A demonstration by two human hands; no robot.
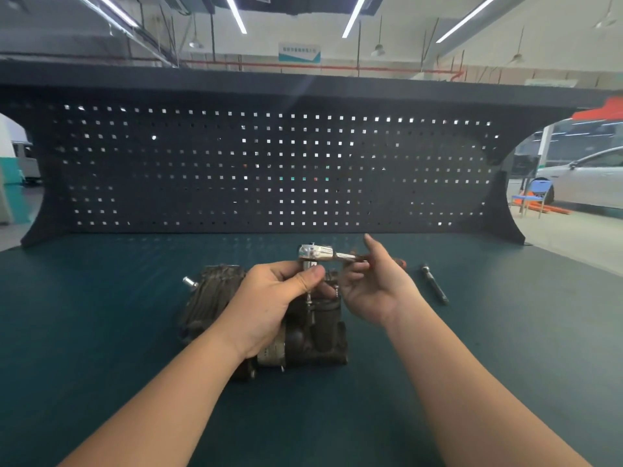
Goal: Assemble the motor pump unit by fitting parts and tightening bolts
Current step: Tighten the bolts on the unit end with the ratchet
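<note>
Nearest you, the dark cast-metal motor pump unit (303,335) lies on the green mat-covered table (101,332), about midway between its left and right edges and closer to the near edge than to the back; its ribbed motor end reaches up and left toward a small silver stub (189,282), so its long axis appears to run from near right to far left, though your forearm hides much of it. Your left hand (273,301) sits over the unit, thumb and fingers curled and pinching the chrome socket and extension (309,267) that stands upright on a bolt at the top of the pump housing. Your right hand (374,284) is just beyond, fingers loosely curled round the handle of the silver ratchet wrench (318,253), forefinger stretched out toward the back; the wrench lies level, head to the left, handle pointing right. The risk from here, as I judge it, is the socket riding off the bolt head: the right-hand hold looks light and the extension is tall, so a swing that tips it sideways could slip, round the head or cross the thread. Keep the left pinch steadying the stem straight down. The unit is unclamped, so a hard pull may turn it on the mat. Farther right, well apart, a spare dark steel extension bar (435,284) lies on the table, and the black perforated back panel (269,170) rises at the far edge
</note>
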